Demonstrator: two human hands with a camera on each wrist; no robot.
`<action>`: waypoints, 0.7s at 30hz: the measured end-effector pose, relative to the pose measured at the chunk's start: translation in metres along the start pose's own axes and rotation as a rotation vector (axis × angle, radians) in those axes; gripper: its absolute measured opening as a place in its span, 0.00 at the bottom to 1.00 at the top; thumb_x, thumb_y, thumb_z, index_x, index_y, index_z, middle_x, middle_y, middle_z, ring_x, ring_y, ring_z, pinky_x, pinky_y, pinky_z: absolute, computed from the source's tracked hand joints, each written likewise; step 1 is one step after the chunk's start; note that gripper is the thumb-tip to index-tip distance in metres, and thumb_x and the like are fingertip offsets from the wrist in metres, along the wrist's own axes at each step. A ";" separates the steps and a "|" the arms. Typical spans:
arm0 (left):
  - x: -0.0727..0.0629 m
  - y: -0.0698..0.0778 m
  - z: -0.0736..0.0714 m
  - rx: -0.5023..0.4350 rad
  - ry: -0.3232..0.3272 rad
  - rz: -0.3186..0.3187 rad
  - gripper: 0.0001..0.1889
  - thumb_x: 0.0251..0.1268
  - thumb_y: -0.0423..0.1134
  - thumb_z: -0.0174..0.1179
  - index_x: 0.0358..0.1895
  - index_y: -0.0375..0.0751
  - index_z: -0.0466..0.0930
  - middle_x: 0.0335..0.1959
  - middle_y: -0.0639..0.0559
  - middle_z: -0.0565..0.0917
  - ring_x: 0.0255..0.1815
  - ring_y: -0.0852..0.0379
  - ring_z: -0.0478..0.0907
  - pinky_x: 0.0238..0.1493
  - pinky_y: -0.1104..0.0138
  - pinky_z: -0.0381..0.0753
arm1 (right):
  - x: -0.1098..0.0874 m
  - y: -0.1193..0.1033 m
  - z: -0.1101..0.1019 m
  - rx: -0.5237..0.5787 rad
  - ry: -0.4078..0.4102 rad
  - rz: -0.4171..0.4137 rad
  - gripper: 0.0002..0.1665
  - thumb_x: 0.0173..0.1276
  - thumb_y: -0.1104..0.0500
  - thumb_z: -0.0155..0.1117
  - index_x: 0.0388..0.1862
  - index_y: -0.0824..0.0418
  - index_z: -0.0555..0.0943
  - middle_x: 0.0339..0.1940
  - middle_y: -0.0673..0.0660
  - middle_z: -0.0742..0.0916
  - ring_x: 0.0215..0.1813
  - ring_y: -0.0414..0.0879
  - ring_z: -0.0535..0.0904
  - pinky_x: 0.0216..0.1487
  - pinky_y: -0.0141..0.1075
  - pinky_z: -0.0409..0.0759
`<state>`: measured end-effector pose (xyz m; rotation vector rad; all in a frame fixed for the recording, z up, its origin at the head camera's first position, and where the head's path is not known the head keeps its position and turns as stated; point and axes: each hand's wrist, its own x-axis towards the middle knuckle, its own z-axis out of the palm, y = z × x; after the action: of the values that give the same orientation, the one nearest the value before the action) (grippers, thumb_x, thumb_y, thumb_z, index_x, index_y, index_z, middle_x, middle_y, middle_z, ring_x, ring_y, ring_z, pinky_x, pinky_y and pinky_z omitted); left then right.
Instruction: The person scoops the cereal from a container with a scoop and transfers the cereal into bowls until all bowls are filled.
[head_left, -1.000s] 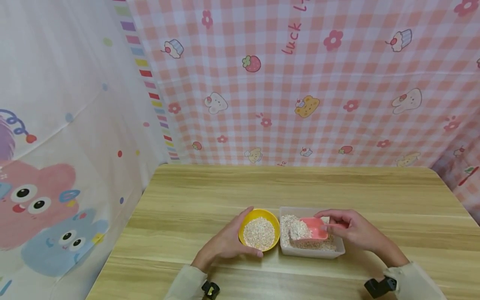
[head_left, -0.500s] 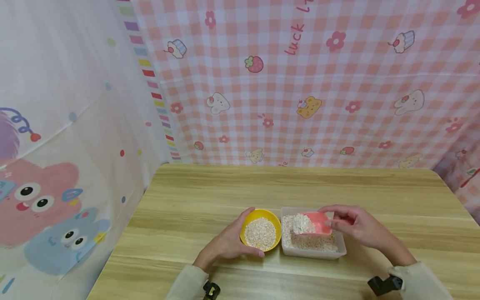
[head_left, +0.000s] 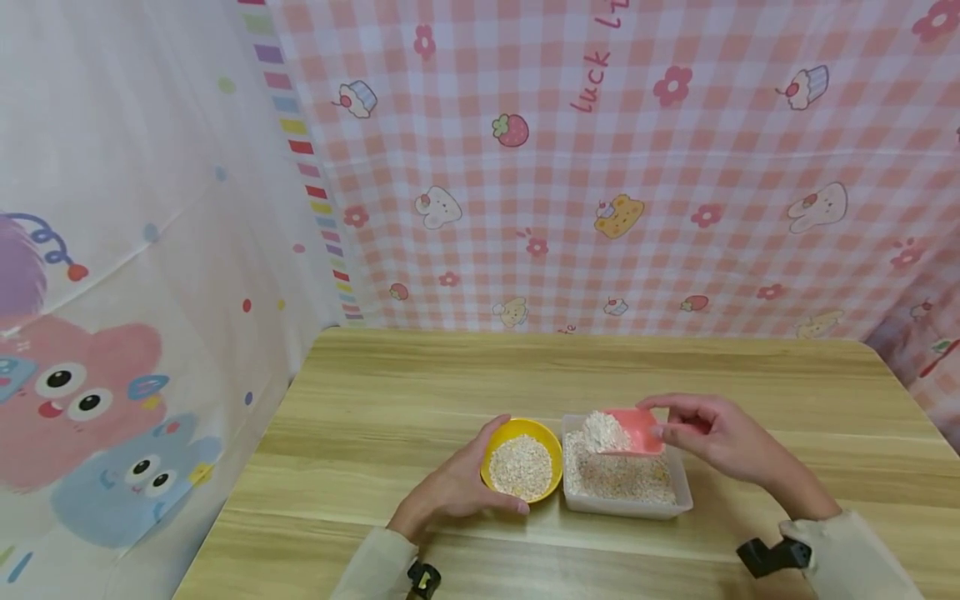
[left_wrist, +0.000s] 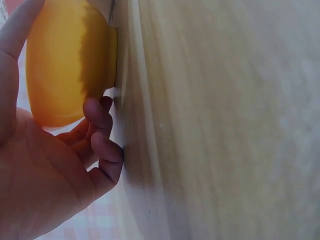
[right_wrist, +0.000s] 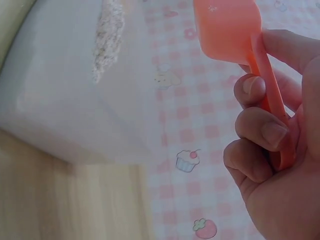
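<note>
My left hand (head_left: 461,482) holds a yellow bowl (head_left: 516,428) by its left side, thumb at the front and fingers at the back. In the left wrist view the bowl's base (left_wrist: 113,60) stands on the table. Pale oat flakes (head_left: 521,468) fill much of the bowl. My right hand (head_left: 716,437) grips a pink scoop (head_left: 645,432), its fingers curled round the handle (right_wrist: 272,92) in the right wrist view. Heaped flakes (head_left: 604,432) sit in the scoop's front. The scoop is raised over a translucent box (head_left: 626,507) of oat flakes (head_left: 618,482).
Box and bowl stand side by side on a wood-grain table (head_left: 420,375). A pink checked cloth (head_left: 465,167) hangs behind the table, and a white cartoon-print cloth (head_left: 180,292) hangs at the left. Both wrists wear black camera mounts (head_left: 774,555).
My right hand has lifted the loaded pink scoop up out of the flakes to above the box. The left hand keeps its hold on the bowl.
</note>
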<state>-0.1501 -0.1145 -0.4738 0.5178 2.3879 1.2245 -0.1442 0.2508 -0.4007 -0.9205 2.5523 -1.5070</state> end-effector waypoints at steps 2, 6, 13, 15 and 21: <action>0.000 0.001 0.000 -0.002 -0.001 -0.002 0.63 0.44 0.55 0.79 0.80 0.54 0.43 0.77 0.47 0.60 0.75 0.45 0.60 0.73 0.45 0.57 | 0.003 -0.004 0.000 -0.016 0.005 -0.003 0.18 0.70 0.68 0.63 0.58 0.61 0.81 0.19 0.46 0.74 0.17 0.35 0.59 0.15 0.32 0.63; -0.001 0.002 -0.001 -0.005 -0.002 -0.008 0.63 0.44 0.54 0.79 0.80 0.54 0.43 0.77 0.47 0.60 0.75 0.44 0.60 0.73 0.44 0.57 | 0.009 -0.012 0.002 -0.030 -0.001 -0.015 0.18 0.69 0.67 0.63 0.58 0.60 0.81 0.19 0.46 0.75 0.17 0.35 0.59 0.15 0.32 0.63; -0.001 0.002 -0.001 -0.018 -0.004 -0.029 0.62 0.44 0.54 0.79 0.80 0.56 0.44 0.77 0.47 0.60 0.75 0.44 0.60 0.73 0.43 0.57 | 0.020 -0.019 0.008 -0.033 -0.017 0.023 0.17 0.70 0.64 0.64 0.57 0.56 0.82 0.20 0.45 0.75 0.18 0.34 0.61 0.17 0.32 0.64; 0.000 0.002 -0.001 -0.017 -0.004 -0.028 0.62 0.45 0.54 0.79 0.80 0.56 0.43 0.77 0.47 0.60 0.75 0.44 0.60 0.73 0.43 0.57 | 0.024 -0.020 0.011 -0.037 -0.024 0.019 0.17 0.70 0.64 0.64 0.57 0.57 0.82 0.20 0.45 0.75 0.19 0.34 0.62 0.17 0.31 0.64; 0.000 0.000 -0.001 -0.013 -0.010 -0.029 0.62 0.45 0.55 0.79 0.80 0.56 0.43 0.77 0.48 0.60 0.74 0.46 0.60 0.73 0.44 0.57 | 0.033 -0.024 0.020 -0.031 -0.053 0.008 0.17 0.70 0.64 0.64 0.57 0.57 0.82 0.20 0.44 0.75 0.19 0.33 0.61 0.18 0.30 0.65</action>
<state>-0.1506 -0.1157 -0.4733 0.4821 2.3692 1.2207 -0.1539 0.2101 -0.3836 -0.9393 2.5463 -1.4255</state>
